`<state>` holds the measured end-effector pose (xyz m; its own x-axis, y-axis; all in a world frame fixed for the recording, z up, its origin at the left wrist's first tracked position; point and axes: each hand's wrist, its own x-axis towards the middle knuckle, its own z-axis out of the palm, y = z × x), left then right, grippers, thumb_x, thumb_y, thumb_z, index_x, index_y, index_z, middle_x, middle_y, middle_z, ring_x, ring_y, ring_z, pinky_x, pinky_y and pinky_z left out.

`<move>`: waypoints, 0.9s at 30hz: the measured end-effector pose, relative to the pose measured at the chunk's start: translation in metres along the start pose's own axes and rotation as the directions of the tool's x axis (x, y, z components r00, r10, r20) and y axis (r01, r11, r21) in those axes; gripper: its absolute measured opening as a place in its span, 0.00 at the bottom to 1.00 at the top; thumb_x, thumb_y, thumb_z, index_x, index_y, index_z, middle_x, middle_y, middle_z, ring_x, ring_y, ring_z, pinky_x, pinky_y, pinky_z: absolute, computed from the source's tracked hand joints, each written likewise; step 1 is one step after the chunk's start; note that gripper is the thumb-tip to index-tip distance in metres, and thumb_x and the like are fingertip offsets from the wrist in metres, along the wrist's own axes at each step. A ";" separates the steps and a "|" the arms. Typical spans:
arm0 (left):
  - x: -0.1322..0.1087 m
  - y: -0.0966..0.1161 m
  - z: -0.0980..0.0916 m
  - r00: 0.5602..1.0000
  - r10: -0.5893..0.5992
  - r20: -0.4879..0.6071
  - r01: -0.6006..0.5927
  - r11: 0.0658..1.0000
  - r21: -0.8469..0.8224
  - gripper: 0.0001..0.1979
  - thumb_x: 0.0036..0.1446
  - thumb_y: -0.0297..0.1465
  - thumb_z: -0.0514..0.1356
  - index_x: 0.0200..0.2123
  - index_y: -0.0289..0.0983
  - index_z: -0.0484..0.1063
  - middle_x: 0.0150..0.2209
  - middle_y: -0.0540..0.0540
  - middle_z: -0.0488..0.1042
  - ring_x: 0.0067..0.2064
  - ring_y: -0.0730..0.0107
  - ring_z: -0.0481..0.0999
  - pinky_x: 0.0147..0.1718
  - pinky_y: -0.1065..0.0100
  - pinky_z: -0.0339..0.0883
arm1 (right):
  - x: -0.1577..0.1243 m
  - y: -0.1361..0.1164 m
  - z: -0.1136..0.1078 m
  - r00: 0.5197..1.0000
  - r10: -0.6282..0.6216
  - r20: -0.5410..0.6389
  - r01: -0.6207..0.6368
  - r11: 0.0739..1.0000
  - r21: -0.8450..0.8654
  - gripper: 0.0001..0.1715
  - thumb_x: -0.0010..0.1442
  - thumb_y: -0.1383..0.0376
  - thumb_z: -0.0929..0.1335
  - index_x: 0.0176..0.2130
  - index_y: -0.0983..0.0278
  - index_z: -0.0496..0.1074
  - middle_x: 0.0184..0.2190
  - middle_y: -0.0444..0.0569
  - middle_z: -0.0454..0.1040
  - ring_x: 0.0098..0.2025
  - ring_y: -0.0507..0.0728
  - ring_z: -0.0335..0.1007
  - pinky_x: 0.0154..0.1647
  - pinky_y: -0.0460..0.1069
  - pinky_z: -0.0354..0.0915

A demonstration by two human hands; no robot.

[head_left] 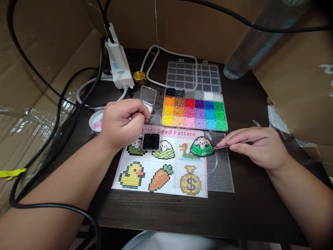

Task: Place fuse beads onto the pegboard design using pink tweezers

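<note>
Pink tweezers [240,141] are pinched in my right hand [256,147], their tips at the green part of a bead figure [201,147] on the clear pegboard [223,173]. My left hand [125,121] is curled closed above the top left of the pattern sheet [161,170]; whatever its fingers hold, if anything, is hidden. Just right of it and lower, a small open box of black beads [151,141] rests on the sheet. Behind the sheet stands an open sorting case [194,109] with beads of many colours.
A white dish [95,121] with pink beads is partly behind my left hand. A power strip [119,66], a gold cup [139,76] and grey cable lie behind. Black cables [59,206] cross my left forearm. Cardboard walls [197,31] surround the dark table [145,211].
</note>
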<state>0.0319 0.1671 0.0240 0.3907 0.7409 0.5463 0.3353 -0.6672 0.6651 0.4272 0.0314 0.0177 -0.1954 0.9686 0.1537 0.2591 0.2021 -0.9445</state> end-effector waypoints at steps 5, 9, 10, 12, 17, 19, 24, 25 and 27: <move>0.000 -0.001 0.000 1.000 0.025 -0.012 -0.025 1.000 -0.016 0.16 0.55 0.19 0.63 0.29 0.49 0.82 0.28 0.56 0.85 0.30 0.65 0.83 0.31 0.56 0.73 | -0.001 0.002 -0.001 0.999 0.028 -0.017 -0.028 1.000 0.005 0.08 0.68 0.53 0.91 0.40 0.50 0.98 0.39 0.50 0.97 0.41 0.66 0.99 0.47 0.57 0.96; 0.000 -0.001 0.000 1.000 0.013 -0.013 -0.013 1.000 -0.012 0.17 0.55 0.19 0.62 0.29 0.49 0.81 0.28 0.56 0.84 0.30 0.66 0.83 0.32 0.57 0.73 | 0.000 0.001 -0.001 1.000 0.004 -0.005 -0.003 1.000 0.020 0.04 0.70 0.56 0.90 0.42 0.48 0.98 0.40 0.49 0.98 0.41 0.65 0.99 0.47 0.57 0.96; 0.000 0.000 0.000 1.000 0.008 -0.010 -0.008 1.000 -0.010 0.17 0.55 0.19 0.63 0.29 0.49 0.81 0.28 0.56 0.84 0.30 0.66 0.83 0.32 0.57 0.73 | 0.000 0.000 0.000 1.000 -0.006 -0.003 0.006 1.000 0.025 0.03 0.70 0.57 0.90 0.42 0.48 0.99 0.40 0.49 0.98 0.41 0.65 0.99 0.47 0.56 0.96; 0.000 0.000 0.000 1.000 0.004 -0.004 -0.004 1.000 -0.007 0.16 0.55 0.19 0.63 0.29 0.49 0.81 0.28 0.56 0.84 0.30 0.66 0.83 0.32 0.57 0.73 | 0.000 0.000 0.000 1.000 -0.007 -0.002 0.007 1.000 0.027 0.03 0.70 0.58 0.90 0.42 0.48 0.99 0.40 0.48 0.98 0.41 0.65 0.99 0.47 0.56 0.96; 0.000 0.001 0.000 1.000 0.018 0.004 -0.019 1.000 0.008 0.16 0.56 0.20 0.64 0.29 0.49 0.81 0.28 0.55 0.84 0.29 0.65 0.83 0.31 0.56 0.74 | -0.002 0.002 -0.001 1.000 0.017 -0.008 -0.017 1.000 0.026 0.03 0.70 0.56 0.90 0.42 0.47 0.98 0.40 0.48 0.98 0.41 0.66 0.99 0.47 0.58 0.96; 0.000 0.001 -0.001 1.000 0.020 0.009 -0.020 1.000 0.024 0.16 0.58 0.20 0.64 0.29 0.49 0.81 0.28 0.54 0.85 0.29 0.65 0.83 0.30 0.56 0.75 | -0.002 0.002 -0.001 1.000 0.016 -0.008 -0.016 0.999 0.031 0.04 0.70 0.55 0.90 0.42 0.47 0.98 0.40 0.48 0.98 0.41 0.66 0.99 0.47 0.58 0.96; 0.000 0.003 -0.001 1.000 -0.003 0.016 0.002 0.999 0.033 0.16 0.58 0.20 0.64 0.30 0.49 0.81 0.29 0.54 0.85 0.31 0.65 0.85 0.32 0.56 0.76 | -0.003 0.002 -0.002 1.000 0.018 -0.008 -0.017 0.999 0.045 0.03 0.71 0.55 0.90 0.43 0.46 0.99 0.41 0.47 0.98 0.42 0.66 0.99 0.47 0.59 0.95; 0.000 0.003 -0.001 1.000 -0.006 0.014 0.006 1.000 0.026 0.16 0.58 0.20 0.64 0.29 0.49 0.80 0.29 0.55 0.85 0.31 0.65 0.85 0.33 0.56 0.76 | -0.003 0.002 -0.002 1.000 0.014 -0.009 -0.013 0.999 0.049 0.03 0.71 0.56 0.90 0.43 0.46 0.99 0.41 0.47 0.98 0.42 0.66 0.99 0.48 0.59 0.95; 0.000 0.002 0.000 1.000 -0.005 0.009 0.005 1.000 0.014 0.16 0.57 0.19 0.64 0.29 0.49 0.81 0.29 0.55 0.85 0.30 0.65 0.84 0.33 0.56 0.75 | -0.003 0.002 -0.002 1.000 0.012 -0.012 -0.012 0.999 0.051 0.03 0.71 0.56 0.90 0.43 0.46 0.99 0.41 0.48 0.98 0.41 0.66 0.99 0.48 0.59 0.95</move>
<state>0.0322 0.1654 0.0252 0.3967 0.7436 0.5383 0.3492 -0.6645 0.6607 0.4306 0.0295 0.0157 -0.1807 0.9727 0.1456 0.2127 0.1832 -0.9598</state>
